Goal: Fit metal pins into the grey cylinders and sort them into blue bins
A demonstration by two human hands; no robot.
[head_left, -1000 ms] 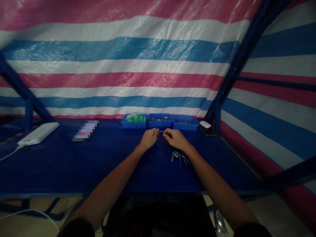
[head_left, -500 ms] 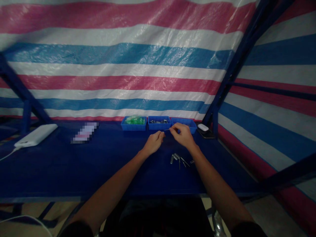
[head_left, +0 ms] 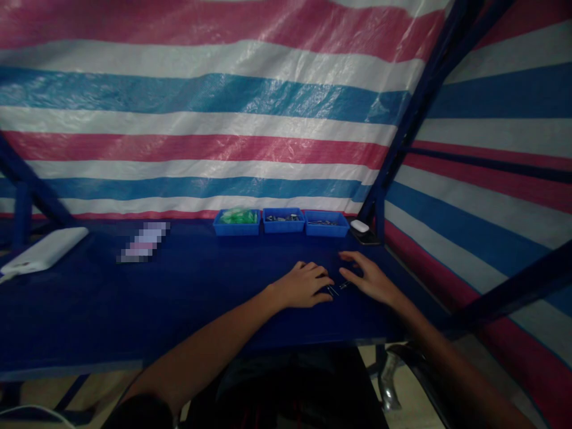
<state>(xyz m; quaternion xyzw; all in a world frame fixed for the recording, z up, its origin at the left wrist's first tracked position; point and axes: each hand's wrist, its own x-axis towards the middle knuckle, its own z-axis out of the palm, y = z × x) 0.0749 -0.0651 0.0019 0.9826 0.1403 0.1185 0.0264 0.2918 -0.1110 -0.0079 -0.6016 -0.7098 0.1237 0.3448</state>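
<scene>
My left hand (head_left: 308,285) lies low over the table with its fingers apart and slightly bent. It covers part of a small group of thin metal pins (head_left: 331,291), whose ends stick out by the fingertips. Just to the right, my right hand (head_left: 364,277) is open, thumb and fingers spread, with nothing seen between them. A small metal piece (head_left: 344,285) lies on the table close to the right thumb. How many pieces are under the left hand is hidden.
Three blue bins stand along the back: one with green packets (head_left: 236,231), one with small metal parts (head_left: 283,227), one with thin metal pieces (head_left: 327,231). A white case (head_left: 359,226) rests on a dark phone (head_left: 369,239). Leftward are a pixelated phone (head_left: 145,241) and white power bank (head_left: 47,250).
Both hands have come apart and down toward me, to the metal parts on the table. The thin piece between them is no longer seen. The view has shifted slightly right.
</scene>
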